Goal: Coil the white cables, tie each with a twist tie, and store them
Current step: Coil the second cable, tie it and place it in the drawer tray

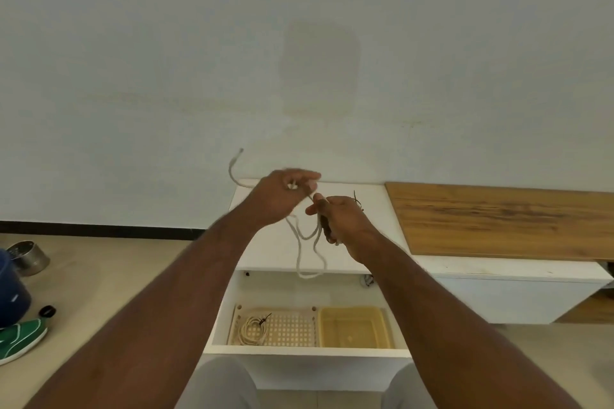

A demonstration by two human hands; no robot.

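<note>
The left hand (282,194) is motion-blurred, so how its fingers (307,178) lie on the white cable (309,252) cannot be told. The right hand (339,216) hides the cable's gathered loops. The left edge cuts off a green shoe (20,339).

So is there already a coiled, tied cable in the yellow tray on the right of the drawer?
No, the tied coil lies in the perforated basket on the left, while the yellow tray beside it holds no cable.

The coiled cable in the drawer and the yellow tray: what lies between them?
In the head view, only bare perforated basket floor lies between the coiled cable and the yellow tray.
</note>
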